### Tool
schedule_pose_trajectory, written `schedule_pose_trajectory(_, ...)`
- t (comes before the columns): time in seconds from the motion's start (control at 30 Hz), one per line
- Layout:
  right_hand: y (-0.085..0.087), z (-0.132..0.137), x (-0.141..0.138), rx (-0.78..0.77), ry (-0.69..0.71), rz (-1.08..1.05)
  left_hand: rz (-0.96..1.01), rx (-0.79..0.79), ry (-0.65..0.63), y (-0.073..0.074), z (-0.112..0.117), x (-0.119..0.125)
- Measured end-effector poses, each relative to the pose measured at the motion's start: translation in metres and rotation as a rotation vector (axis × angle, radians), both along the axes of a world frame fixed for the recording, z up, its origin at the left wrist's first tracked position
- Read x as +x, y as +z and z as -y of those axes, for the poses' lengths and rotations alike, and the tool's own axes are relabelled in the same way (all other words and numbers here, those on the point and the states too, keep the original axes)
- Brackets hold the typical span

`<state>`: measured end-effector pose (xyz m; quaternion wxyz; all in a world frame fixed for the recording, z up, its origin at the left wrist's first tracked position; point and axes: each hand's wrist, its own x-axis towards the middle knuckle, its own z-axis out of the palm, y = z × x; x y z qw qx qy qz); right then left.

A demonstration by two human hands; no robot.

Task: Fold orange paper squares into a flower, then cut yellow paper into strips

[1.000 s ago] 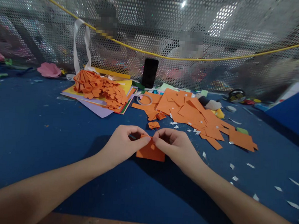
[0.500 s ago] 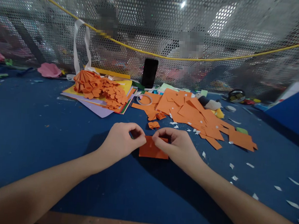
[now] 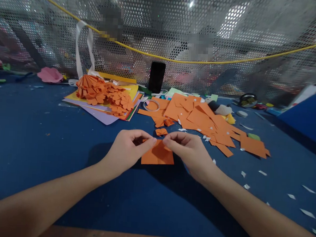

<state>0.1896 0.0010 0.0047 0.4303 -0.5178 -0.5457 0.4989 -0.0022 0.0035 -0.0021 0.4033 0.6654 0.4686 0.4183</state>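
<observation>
A small orange paper square (image 3: pixel 158 154) lies on the blue table (image 3: pixel 40 133) between my two hands. My left hand (image 3: pixel 128 149) pinches its upper left edge with thumb and forefinger. My right hand (image 3: pixel 188 151) pinches the upper right edge the same way. The fingertips of both hands almost meet above the paper's top edge. A tiny folded orange scrap (image 3: pixel 161 131) sits just beyond my fingers.
A spread of orange paper squares (image 3: pixel 207 124) lies to the right, folded orange pieces (image 3: pixel 106 92) on stacked coloured sheets to the left. A tape ring (image 3: pixel 151 105), a black phone (image 3: pixel 157 77) against the mesh screen, a pink paper flower (image 3: pixel 49 74) and white scraps (image 3: pixel 291 196) are about.
The orange paper has opened out flatter and wider between my fingers. Both hands have shifted slightly up the table and moved a little apart.
</observation>
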Motion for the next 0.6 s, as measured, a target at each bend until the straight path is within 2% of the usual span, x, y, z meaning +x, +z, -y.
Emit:
schedule_pose_trajectory(0.1, -0.0036, -0.0042, 0.0035, 0.009, -0.106, -0.003, 0.038, -0.036, 0.074, -0.0041, -0.0033, -0.0022)
schedule_pose_trajectory(0.2, -0.0062, -0.0052, 0.0032, 0.026, -0.137, -0.01, 0.079, -0.06, 0.078, -0.0063, -0.0042, -0.0023)
schedule_pose_trajectory(0.33, -0.0063, -0.0032, 0.0013, 0.049, -0.113, -0.054, 0.03, -0.039, -0.064, -0.0044, -0.0018, 0.0007)
schedule_pose_trajectory(0.43, -0.0051, -0.0019, 0.001, 0.134, -0.049, -0.043, -0.027, -0.023, -0.158, -0.0029, 0.0008, 0.0026)
schedule_pose_trajectory(0.5, -0.0041, -0.001, 0.0008, 0.17, -0.028, -0.043, -0.025, -0.018, -0.147, -0.0027, 0.0015, 0.0026)
schedule_pose_trajectory(0.6, -0.0023, 0.0005, -0.0004, 0.166, -0.03, -0.083, 0.033, -0.019, -0.066, -0.0028, 0.0003, 0.0013)
